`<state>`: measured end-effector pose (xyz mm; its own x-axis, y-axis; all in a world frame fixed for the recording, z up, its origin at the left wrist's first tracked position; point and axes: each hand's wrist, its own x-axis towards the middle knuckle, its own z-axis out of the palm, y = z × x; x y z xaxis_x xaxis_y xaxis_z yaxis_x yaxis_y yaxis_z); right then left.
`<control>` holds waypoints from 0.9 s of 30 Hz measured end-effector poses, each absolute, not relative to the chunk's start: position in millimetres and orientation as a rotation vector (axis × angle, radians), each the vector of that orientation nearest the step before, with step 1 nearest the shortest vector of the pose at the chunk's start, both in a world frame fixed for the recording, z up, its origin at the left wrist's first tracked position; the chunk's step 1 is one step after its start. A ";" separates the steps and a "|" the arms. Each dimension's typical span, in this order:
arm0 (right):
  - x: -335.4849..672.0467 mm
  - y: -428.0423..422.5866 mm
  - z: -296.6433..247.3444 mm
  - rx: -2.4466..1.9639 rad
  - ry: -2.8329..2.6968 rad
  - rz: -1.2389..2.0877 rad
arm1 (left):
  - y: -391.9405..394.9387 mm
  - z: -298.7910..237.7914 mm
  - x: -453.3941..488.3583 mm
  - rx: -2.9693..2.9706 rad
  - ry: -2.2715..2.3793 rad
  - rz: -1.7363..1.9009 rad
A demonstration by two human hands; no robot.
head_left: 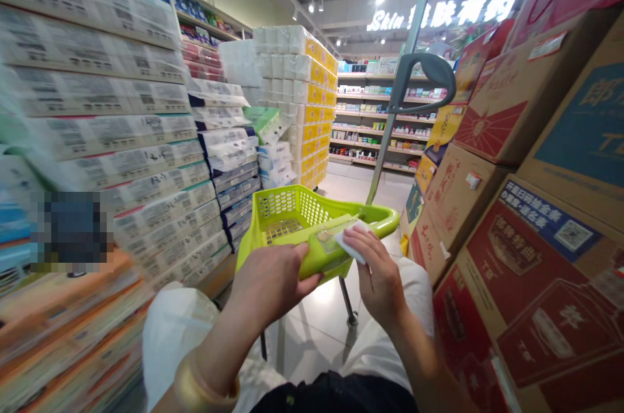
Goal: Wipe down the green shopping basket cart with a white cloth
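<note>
A lime-green plastic shopping basket (292, 218) with a mesh wall sits right in front of me on a wheeled metal stand. My left hand (270, 286) wraps around the basket's green front edge. My right hand (375, 270) pinches a white tissue or paper sheet (351, 240) against the same edge. A clear plastic piece (331, 237) lies on the green edge between my hands. Its exact nature is hard to tell. The basket's inside looks bare where it shows.
Stacked wrapped paper packs (121, 127) tower on my left, and printed cardboard cartons (526, 289) crowd my right. A grey trolley pole with a curved handle (419, 81) rises past the basket. Tiled floor (312, 335) runs ahead to stocked shelves (380, 120).
</note>
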<state>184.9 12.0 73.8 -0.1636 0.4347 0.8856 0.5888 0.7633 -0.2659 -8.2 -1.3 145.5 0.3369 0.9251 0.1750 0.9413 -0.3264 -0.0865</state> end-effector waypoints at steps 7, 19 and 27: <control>173.2 6.8 59.8 -0.695 -1.844 -0.157 | -3.0 146.6 -9.6 -2.414 -1.710 -0.158; 163.1 2.6 50.2 -0.665 -1.797 -0.161 | -3.5 149.1 -8.3 -2.418 -1.718 -0.160; 179.4 13.1 39.5 -0.729 -1.547 -0.157 | -4.1 149.9 -7.5 -2.411 -1.707 -0.154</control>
<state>179.4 13.1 39.5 0.0605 0.3475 0.9357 0.5288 0.7839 -0.3253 -7.5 -4.1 149.9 0.3345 0.9231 0.1897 0.9422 -0.3231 -0.0892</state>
